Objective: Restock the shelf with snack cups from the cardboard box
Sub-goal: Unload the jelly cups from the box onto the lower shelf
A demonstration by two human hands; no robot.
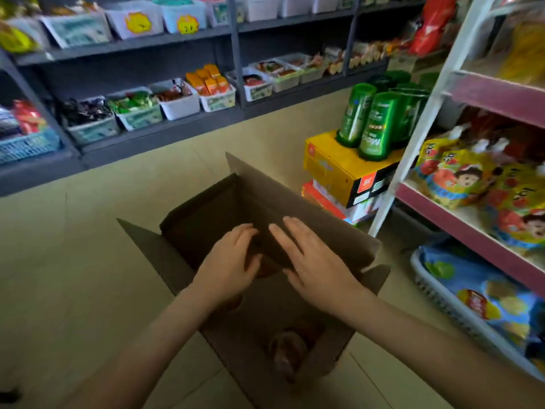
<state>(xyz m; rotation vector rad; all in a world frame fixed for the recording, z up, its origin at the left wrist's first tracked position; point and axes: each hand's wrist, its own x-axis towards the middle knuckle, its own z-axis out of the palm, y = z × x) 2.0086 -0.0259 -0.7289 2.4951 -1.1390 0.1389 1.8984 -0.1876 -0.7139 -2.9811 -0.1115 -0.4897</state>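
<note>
One cardboard box [309, 199] stands open on the floor, and two hands reach into it. The left hand [233, 261] bends its fingers [244, 231] down over a dim brown snack cup [267, 268] — whether they hold it I cannot tell. The right hand [315, 261] keeps its fingers straight and spread, holding nothing, just right of that cup. A second cup [287, 349] lies behind both wrists, nearer the person. Beyond the right fingers, two green tubes [377, 125] stand in front on one yellow box [339, 169], beside the pink shelf [442, 215] — more tubes behind blur together.
</note>
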